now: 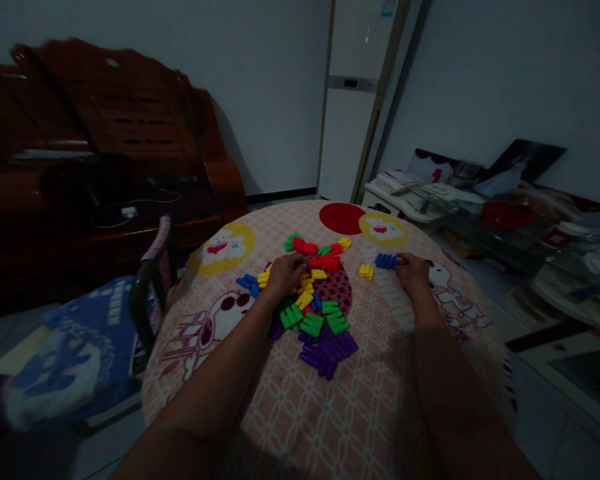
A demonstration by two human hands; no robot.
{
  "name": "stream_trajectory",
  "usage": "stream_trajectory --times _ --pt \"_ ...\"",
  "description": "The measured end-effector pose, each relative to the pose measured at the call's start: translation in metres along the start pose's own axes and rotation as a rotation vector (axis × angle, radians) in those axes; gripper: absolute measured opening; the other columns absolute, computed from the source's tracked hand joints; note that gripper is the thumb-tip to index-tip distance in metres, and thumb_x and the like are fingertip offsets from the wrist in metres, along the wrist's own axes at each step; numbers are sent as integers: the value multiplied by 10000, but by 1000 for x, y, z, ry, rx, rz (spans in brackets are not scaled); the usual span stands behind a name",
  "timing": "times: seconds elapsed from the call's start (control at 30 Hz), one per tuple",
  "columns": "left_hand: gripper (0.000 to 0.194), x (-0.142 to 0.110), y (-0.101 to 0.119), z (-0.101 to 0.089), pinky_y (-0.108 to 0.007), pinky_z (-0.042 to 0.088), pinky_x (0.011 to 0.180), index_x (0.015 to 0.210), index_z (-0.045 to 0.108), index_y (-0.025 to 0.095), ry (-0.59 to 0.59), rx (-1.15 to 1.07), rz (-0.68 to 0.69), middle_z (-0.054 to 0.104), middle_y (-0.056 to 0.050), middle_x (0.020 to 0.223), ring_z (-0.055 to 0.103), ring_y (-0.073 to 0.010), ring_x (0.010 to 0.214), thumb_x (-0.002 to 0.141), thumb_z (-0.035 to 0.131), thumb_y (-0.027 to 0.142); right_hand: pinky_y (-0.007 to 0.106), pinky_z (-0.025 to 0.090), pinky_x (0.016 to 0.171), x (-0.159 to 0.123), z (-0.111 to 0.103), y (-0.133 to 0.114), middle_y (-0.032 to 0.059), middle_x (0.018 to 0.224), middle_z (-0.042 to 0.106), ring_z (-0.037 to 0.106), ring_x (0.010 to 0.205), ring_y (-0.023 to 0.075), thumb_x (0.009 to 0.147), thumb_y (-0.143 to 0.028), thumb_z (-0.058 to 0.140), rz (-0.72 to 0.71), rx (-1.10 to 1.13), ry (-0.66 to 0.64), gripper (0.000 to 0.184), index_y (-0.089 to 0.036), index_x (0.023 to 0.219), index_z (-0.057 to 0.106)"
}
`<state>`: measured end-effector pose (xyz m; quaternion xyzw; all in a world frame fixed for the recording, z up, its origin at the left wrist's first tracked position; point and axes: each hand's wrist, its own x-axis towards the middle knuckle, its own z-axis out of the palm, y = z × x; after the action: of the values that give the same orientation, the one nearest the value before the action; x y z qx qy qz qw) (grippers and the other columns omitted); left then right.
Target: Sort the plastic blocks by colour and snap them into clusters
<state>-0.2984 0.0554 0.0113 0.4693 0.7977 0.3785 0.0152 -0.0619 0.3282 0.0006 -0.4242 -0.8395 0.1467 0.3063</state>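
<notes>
A heap of small ribbed plastic building blocks in several colours lies on the round table. My left hand (285,275) reaches into it, fingers curled down among yellow blocks (305,299) and red blocks (325,261); what they grip is hidden. Nearer to me are green blocks (311,325) and purple blocks (329,350). Some blue blocks (249,283) lie left of that hand. Over on the right, my right hand (414,273) pinches the end of a row of blue blocks (387,261). Just left of this row sits a yellow block (366,271).
A patterned cloth covers the round table (370,400). On the left stand a chair with a blue cover (95,340) and a wooden sofa (130,113). A tall white cabinet unit (350,133) is behind. To the right, a cluttered glass-topped table (500,233) runs along the wall.
</notes>
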Motion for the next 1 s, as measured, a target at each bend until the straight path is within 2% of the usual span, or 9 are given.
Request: stream_trajectory --times 0.17,0.3,0.37,0.43,0.53,0.63,0.77,0.9,1.0 --pt "233 1 -4 -5 -307 523 846 908 764 186 31 -109 -8 772 -49 955 687 -205 889 800 557 194 407 517 897 1 -11 -8 170 974 748 689 899 276 686 -119 504 -47 -67 82 515 -60 1147 728" --pt "272 8 -16 -21 -298 541 801 957 764 166 112 -225 -57 776 -52 933 697 -201 857 790 561 239 392 512 883 -6 -21 -49 146 983 748 681 891 264 787 -210 526 -187 50 113 401 -111 1105 749" --pt "282 11 -25 -33 -296 544 790 963 759 158 167 -251 -101 779 -59 931 700 -200 849 773 576 256 358 513 841 -20 -20 -81 118 965 758 682 865 245 820 -247 561 -288 132 -25 320 -142 1036 772" --pt "272 12 -33 -43 -296 544 775 941 755 153 168 -260 -133 781 -66 918 702 -199 830 746 607 270 319 503 779 -40 -14 -113 82 918 764 682 819 218 830 -248 601 -407 147 -253 238 -171 960 786" --pt "251 9 -41 -53 -282 532 704 859 752 146 3 -271 -114 768 -58 811 688 -192 748 713 667 331 291 477 755 -73 1 -147 45 887 759 677 813 199 837 -238 662 -649 57 -588 149 -219 912 789" --pt "280 6 -40 -56 -253 504 641 809 754 145 -211 -277 -51 743 -39 728 667 -179 693 705 695 398 302 472 830 -96 14 -161 81 1057 747 672 986 232 790 -195 738 -787 -33 -697 295 -225 1083 763" --pt "307 4 -30 -53 -235 485 651 880 780 187 -325 -157 29 753 -15 778 665 -169 704 655 751 393 323 475 868 -104 23 -164 124 1154 718 652 1079 260 805 -149 701 -770 -113 -698 408 -216 1207 719" --pt "287 4 -23 -49 -231 464 656 876 788 214 -291 -27 66 754 -19 823 661 -172 727 658 751 397 291 471 824 -96 19 -162 78 1063 755 682 990 226 839 -134 620 -703 0 -653 300 -235 1081 765" --pt "264 4 -23 -45 -229 448 644 855 782 216 -269 -4 69 745 -16 800 654 -172 733 675 744 404 278 467 743 -78 6 -152 58 908 772 692 840 208 827 -176 635 -554 73 -563 208 -205 969 785"
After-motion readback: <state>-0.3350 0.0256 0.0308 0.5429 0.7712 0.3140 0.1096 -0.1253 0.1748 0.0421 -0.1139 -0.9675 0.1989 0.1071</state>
